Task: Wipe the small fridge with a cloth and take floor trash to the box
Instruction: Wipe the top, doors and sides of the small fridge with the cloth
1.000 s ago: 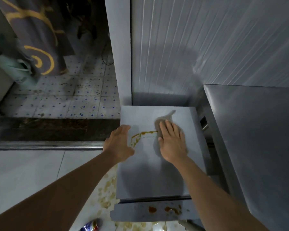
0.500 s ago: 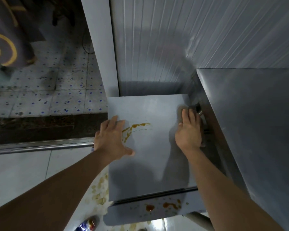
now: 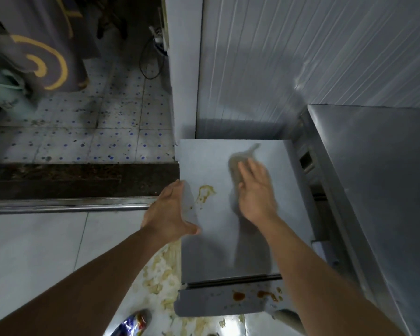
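The small grey fridge (image 3: 214, 253) stands below me against the wall, seen from above. My right hand (image 3: 256, 192) presses flat on a grey cloth (image 3: 238, 161) on the top's far middle; the cloth is blurred and sticks out beyond my fingers. My left hand (image 3: 172, 209) rests open on the fridge's left edge. A brown sauce smear (image 3: 205, 193) lies on the top between my hands. More red-brown spots (image 3: 239, 296) mark the fridge's door edge. A shiny blue and red wrapper (image 3: 132, 323) lies on the floor by the fridge's front left corner.
Yellowish crumbs (image 3: 160, 275) are scattered on the white floor tiles left of the fridge. A tall steel cabinet (image 3: 383, 190) stands close on the right. A metal door sill (image 3: 68, 204) and a dirty tiled room lie to the left. A ribbed wall panel (image 3: 289, 64) rises behind.
My right hand slid the cloth from the fridge's right edge back toward the middle of the top. The left hand stayed on the left edge. Part of the smear is gone.
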